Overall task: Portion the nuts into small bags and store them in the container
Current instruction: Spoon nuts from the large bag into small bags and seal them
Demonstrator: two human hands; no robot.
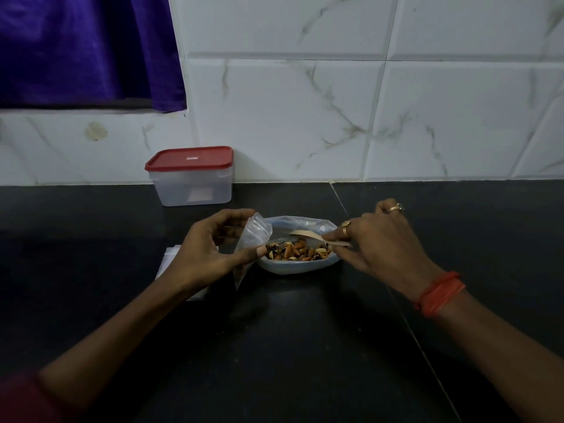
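One black counter [274, 346] across the lower frame, white marbled tiles [427, 117] behind, purple curtain [76, 47] upper left. Lidded container [192, 181] left of centre against the wall. Centre: nuts [297, 251] between left hand [210, 248] pinching a small bag [254, 236] and right hand [384, 239] gripping a wooden spoon [305, 235].

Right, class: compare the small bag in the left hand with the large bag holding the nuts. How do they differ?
The small bag is held up off the counter, pinched by the left hand; the large bag rests on the counter. The small bag looks empty, while the large bag holds mixed nuts. The small bag is clearly smaller than the large bag. Both are clear plastic.
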